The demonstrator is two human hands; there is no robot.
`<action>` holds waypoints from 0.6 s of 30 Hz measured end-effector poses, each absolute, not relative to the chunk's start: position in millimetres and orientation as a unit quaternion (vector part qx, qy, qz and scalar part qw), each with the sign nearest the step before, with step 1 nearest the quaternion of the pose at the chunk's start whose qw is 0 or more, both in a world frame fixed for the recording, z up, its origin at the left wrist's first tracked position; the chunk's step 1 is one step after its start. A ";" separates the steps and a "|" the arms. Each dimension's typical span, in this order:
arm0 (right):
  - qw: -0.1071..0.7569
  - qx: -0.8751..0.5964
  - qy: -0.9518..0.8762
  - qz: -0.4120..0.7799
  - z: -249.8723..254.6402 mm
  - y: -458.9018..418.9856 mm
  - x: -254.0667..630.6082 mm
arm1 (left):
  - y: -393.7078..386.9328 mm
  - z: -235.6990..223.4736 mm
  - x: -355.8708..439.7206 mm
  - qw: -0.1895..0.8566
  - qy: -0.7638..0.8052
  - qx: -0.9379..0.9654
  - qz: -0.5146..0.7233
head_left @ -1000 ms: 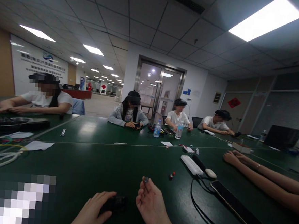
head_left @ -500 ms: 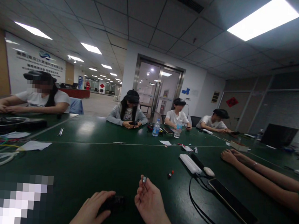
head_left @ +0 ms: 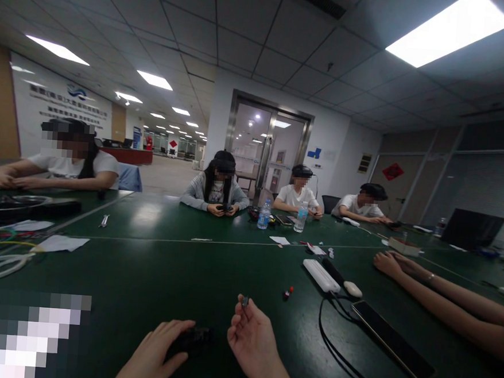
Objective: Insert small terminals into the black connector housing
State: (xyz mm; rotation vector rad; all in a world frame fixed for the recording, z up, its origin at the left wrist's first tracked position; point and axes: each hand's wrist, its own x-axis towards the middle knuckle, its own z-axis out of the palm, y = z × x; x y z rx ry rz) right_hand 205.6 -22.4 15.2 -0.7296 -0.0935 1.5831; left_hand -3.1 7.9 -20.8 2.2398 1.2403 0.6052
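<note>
My left hand [head_left: 156, 352] lies at the bottom of the view, its thumb and fingers curled about a small black block-like object [head_left: 198, 336] on the dark green table. What that object is cannot be made out against the dark surface. To its right my right hand [head_left: 255, 342] is raised palm up, thumb and index finger pinching a small grey metallic piece [head_left: 245, 301]. The other fingers of this hand are curled in. Beyond the right hand, apart from it, lies a small red and black part [head_left: 287, 293].
A white power strip [head_left: 320, 275] with black cables, a white mouse-like object [head_left: 352, 289] and a phone [head_left: 392, 340] lie to the right. Another person's arms [head_left: 439, 291] rest beyond them. Bottles [head_left: 264, 214], loose wires [head_left: 0, 263] and several seated people surround the table.
The small metallic piece in my right fingers looks darker and slightly turned. Both hands stay in nearly the same place.
</note>
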 end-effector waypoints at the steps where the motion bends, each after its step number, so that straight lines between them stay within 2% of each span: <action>1: 0.642 -0.321 -0.041 0.694 15.3 -22.5 205.7 | 7.6 -20.4 -3.0 0.254 0.457 0.823 0.221; 18: 0.648 -0.320 -0.044 0.689 14.0 -21.5 205.2 | 4.8 -14.1 -0.8 0.249 0.468 0.822 0.210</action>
